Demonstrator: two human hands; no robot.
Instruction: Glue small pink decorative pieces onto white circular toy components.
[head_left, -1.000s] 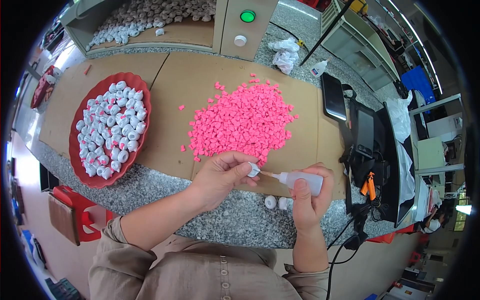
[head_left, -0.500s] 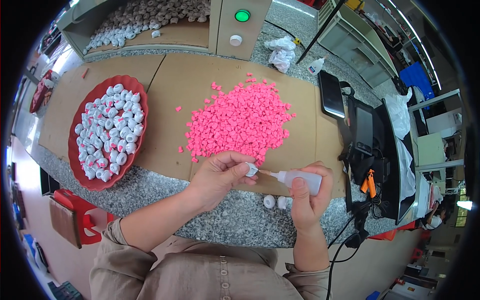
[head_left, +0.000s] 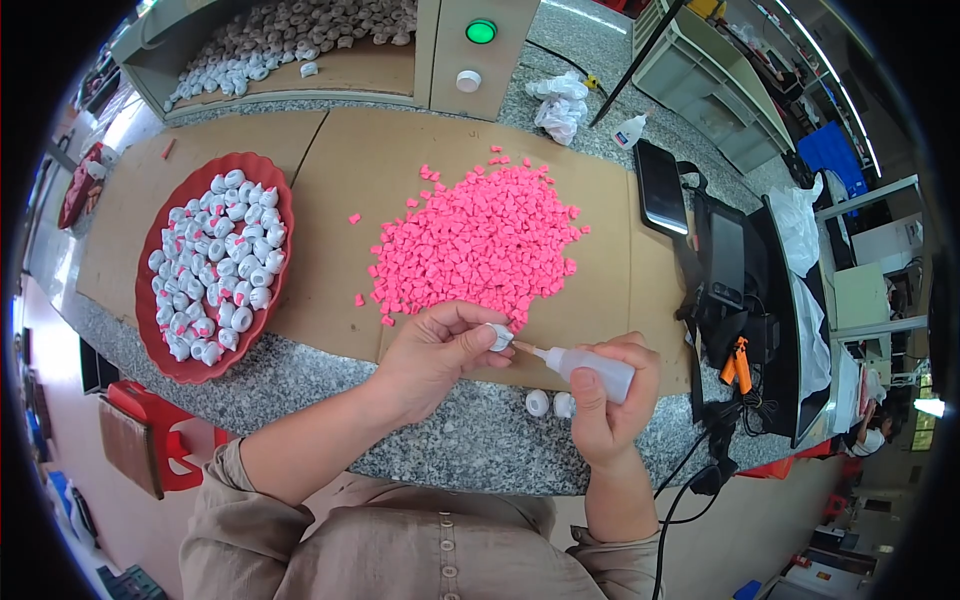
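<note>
Between the thumb and fingers of my left hand [head_left: 440,352] is a small rounded white piece [head_left: 501,338]. My right hand [head_left: 612,398] is wrapped round a translucent squeeze bottle [head_left: 597,374], tilted so its thin nozzle points left at the white piece. The tip is at or very near that piece; contact is too small to tell. Just beyond my hands lies a large heap of small pink pieces [head_left: 475,240]. Two more white pieces [head_left: 538,403] rest on the granite below the bottle.
A red scalloped tray [head_left: 150,330] at left holds many white pieces, some with pink bits. Cardboard [head_left: 335,180] covers the granite worktop [head_left: 420,450]. A phone [head_left: 661,188], black device [head_left: 727,250] and cables lie right. Behind stand a metal cabinet [head_left: 485,70] and grey crate [head_left: 715,90].
My right hand and the bottle have tilted slightly and shifted a little left and down. The left hand keeps its hold on the white piece, almost unmoved.
</note>
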